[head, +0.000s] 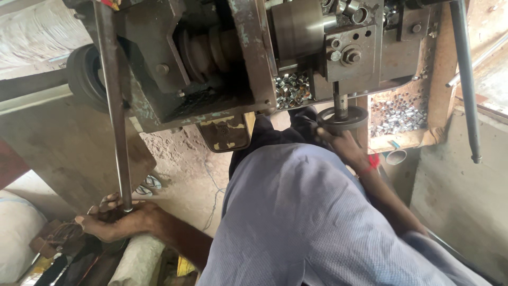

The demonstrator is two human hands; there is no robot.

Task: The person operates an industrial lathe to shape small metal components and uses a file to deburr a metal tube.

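Note:
My left hand (114, 220) is at the lower left, its fingers curled around the bottom end of a long steel rod (114, 106) that runs up past the machine. To the right of centre, my right hand (344, 145) reaches up and grips a black round handwheel (344, 119) on a short vertical shaft under the machine's tool block (346, 53). A red thread is tied around my right wrist (373, 161). My grey-blue shirt (296, 212) fills the lower middle and hides my legs.
A heavy worn metal machine (211, 53) spans the top. Several small shiny metal rings lie in a tray (397, 114) at the right and in a pile (291, 90) under the machine. A second rod (465, 79) hangs at the right. A white sack (16, 233) sits at the lower left.

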